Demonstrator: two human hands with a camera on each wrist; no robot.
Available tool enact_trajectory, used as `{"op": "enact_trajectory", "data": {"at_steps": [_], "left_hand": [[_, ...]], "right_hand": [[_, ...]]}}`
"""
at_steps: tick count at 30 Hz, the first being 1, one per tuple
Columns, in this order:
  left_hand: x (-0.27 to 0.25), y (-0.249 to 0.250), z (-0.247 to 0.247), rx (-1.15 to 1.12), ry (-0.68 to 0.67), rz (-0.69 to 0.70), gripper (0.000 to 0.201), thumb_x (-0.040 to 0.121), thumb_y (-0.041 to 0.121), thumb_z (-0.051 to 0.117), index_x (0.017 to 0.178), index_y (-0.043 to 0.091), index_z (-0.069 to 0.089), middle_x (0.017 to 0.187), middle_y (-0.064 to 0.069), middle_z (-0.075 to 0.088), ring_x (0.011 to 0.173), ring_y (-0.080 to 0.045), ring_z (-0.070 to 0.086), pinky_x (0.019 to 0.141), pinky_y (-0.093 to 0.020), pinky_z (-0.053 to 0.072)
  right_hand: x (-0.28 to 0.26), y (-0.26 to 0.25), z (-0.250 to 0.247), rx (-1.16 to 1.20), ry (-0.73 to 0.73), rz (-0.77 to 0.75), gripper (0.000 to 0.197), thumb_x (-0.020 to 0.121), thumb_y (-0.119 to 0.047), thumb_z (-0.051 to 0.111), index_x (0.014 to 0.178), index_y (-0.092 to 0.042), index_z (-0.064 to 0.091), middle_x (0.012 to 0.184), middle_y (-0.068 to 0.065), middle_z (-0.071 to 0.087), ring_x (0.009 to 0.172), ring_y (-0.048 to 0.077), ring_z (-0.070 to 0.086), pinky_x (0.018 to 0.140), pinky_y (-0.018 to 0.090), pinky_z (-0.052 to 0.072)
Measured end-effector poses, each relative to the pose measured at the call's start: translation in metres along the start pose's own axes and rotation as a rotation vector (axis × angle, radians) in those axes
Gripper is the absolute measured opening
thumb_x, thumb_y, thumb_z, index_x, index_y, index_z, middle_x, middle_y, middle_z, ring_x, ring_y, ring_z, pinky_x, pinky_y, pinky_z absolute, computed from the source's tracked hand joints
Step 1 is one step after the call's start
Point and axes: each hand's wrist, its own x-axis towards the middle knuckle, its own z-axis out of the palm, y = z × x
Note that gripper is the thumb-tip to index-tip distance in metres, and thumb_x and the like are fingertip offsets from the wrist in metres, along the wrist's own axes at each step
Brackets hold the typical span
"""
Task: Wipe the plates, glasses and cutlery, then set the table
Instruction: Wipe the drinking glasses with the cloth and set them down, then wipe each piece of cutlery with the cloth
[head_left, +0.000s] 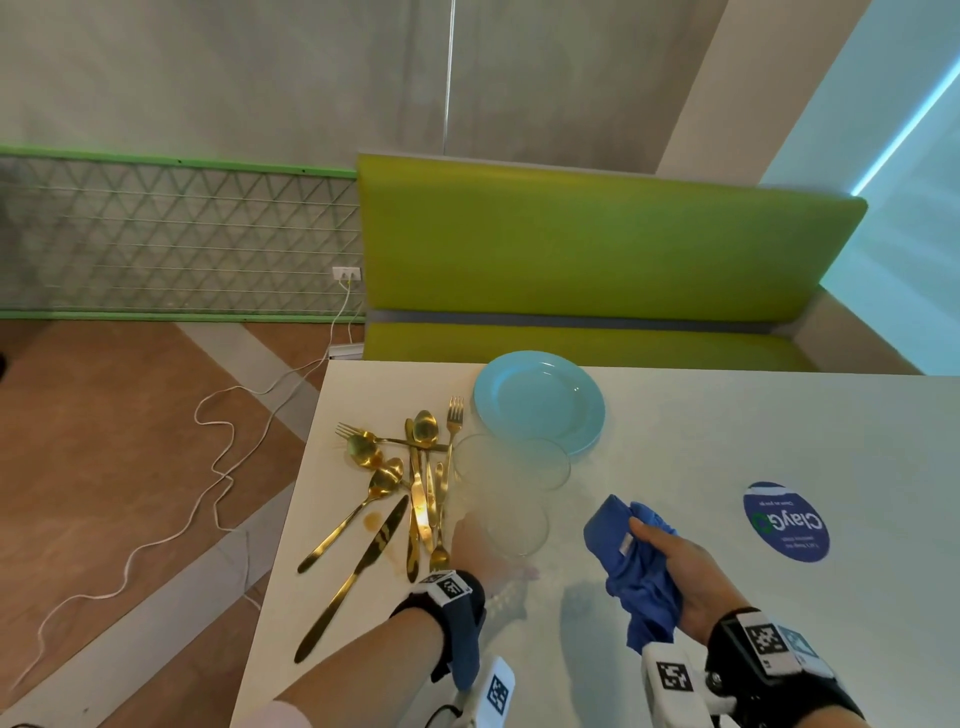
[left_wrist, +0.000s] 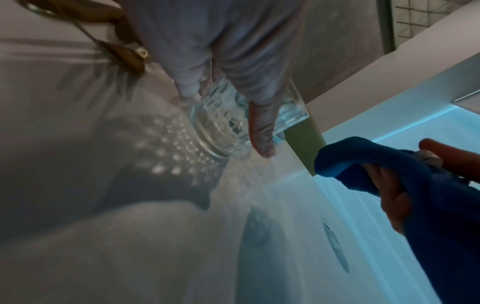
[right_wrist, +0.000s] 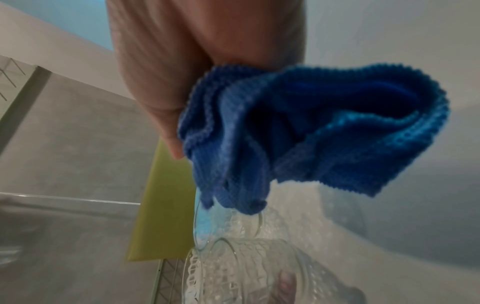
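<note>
Left hand (head_left: 470, 551) wraps its fingers around a cut-glass tumbler (head_left: 511, 525) raised off the white table (head_left: 675, 467), at nine o'clock from the right hand (head_left: 675, 571), which clutches a bunched blue microfibre cloth (head_left: 631, 561), apparently readied for wiping the glass.

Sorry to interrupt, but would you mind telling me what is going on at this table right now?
A person is about to wipe a glass: the left hand grips it, tilted above the table, while the right hand holds a bunched blue cloth beside it, not yet touching. Gold cutlery lies in a loose pile to the left, and blue plates and more glasses wait behind.
</note>
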Motion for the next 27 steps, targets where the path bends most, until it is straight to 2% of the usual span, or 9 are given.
{"op": "enact_trajectory", "data": {"at_steps": [2,4,7,9,12,15,17,21,27], "left_hand": [[-0.003,-0.002,-0.003,0.076,-0.007,-0.006,0.116,0.053,0.043,0.088,0.144,0.009,0.023,0.144,-0.007,0.035,0.135,-0.022,0.034,0.112,-0.034,0.033],[-0.006,-0.008,-0.005,0.168,-0.022,0.007,0.109,0.058,0.039,0.086,0.143,0.010,0.025,0.144,-0.006,0.034,0.136,-0.022,0.031,0.112,-0.034,0.033],[-0.010,-0.021,-0.023,0.241,0.020,-0.006,0.078,0.074,0.027,0.075,0.138,0.012,0.033,0.140,-0.005,0.036,0.133,-0.022,0.032,0.110,-0.028,0.033],[-0.011,-0.032,-0.044,0.329,0.098,-0.057,0.060,0.084,0.027,0.063,0.134,0.009,0.036,0.137,-0.007,0.041,0.129,-0.023,0.037,0.109,-0.030,0.031],[-0.014,-0.052,-0.077,0.403,0.197,-0.172,0.051,0.092,0.028,0.050,0.135,0.006,0.033,0.138,-0.011,0.040,0.128,-0.026,0.038,0.107,-0.032,0.033],[-0.019,-0.076,-0.098,0.503,0.244,-0.247,0.048,0.094,0.027,0.044,0.136,0.007,0.032,0.140,-0.013,0.039,0.129,-0.027,0.038,0.107,-0.032,0.035],[-0.020,-0.088,-0.105,0.567,0.238,-0.260,0.041,0.096,0.022,0.040,0.133,0.006,0.036,0.137,-0.011,0.045,0.126,-0.024,0.042,0.105,-0.030,0.037],[-0.021,-0.100,-0.106,0.645,0.172,-0.231,0.032,0.097,0.015,0.037,0.126,0.007,0.048,0.131,-0.010,0.053,0.123,-0.024,0.047,0.102,-0.030,0.041],[-0.018,-0.101,-0.113,0.666,0.043,-0.235,0.032,0.096,0.016,0.042,0.124,0.006,0.052,0.130,-0.010,0.055,0.122,-0.025,0.051,0.102,-0.028,0.041]], "right_hand": [[0.001,0.002,0.003,-0.013,-0.003,0.000,0.009,0.086,-0.019,0.062,0.090,-0.012,0.063,0.106,0.020,0.061,0.090,0.034,0.058,0.072,0.041,0.049],[0.002,0.002,0.004,-0.028,0.006,-0.004,0.010,0.086,-0.019,0.063,0.089,-0.010,0.063,0.103,0.021,0.062,0.087,0.035,0.059,0.072,0.041,0.049],[0.001,0.001,0.011,-0.034,0.033,-0.023,0.010,0.086,-0.018,0.063,0.091,-0.009,0.062,0.094,0.020,0.063,0.079,0.034,0.060,0.067,0.038,0.050],[0.000,0.001,0.014,-0.020,0.037,-0.046,0.007,0.087,-0.016,0.061,0.088,-0.009,0.062,0.089,0.018,0.063,0.075,0.032,0.060,0.064,0.036,0.052],[0.000,0.000,0.015,-0.017,0.001,-0.062,0.016,0.086,-0.015,0.060,0.075,-0.004,0.059,0.071,0.017,0.060,0.057,0.029,0.062,0.050,0.030,0.054],[-0.004,0.000,0.017,0.029,-0.020,-0.062,0.013,0.087,-0.013,0.058,0.081,-0.001,0.058,0.075,0.017,0.059,0.055,0.026,0.062,0.047,0.027,0.054],[-0.008,0.001,0.020,0.072,-0.033,-0.080,0.016,0.090,-0.012,0.053,0.078,-0.002,0.057,0.074,0.016,0.058,0.053,0.022,0.063,0.045,0.024,0.053],[-0.015,0.011,0.025,0.110,-0.021,-0.108,0.025,0.091,-0.011,0.051,0.068,-0.002,0.055,0.053,0.009,0.060,0.044,0.015,0.062,0.044,0.021,0.053],[-0.027,0.035,0.029,0.135,0.035,-0.093,0.018,0.089,-0.012,0.056,0.074,-0.002,0.057,0.054,0.011,0.064,0.047,0.019,0.065,0.042,0.024,0.053]]}}
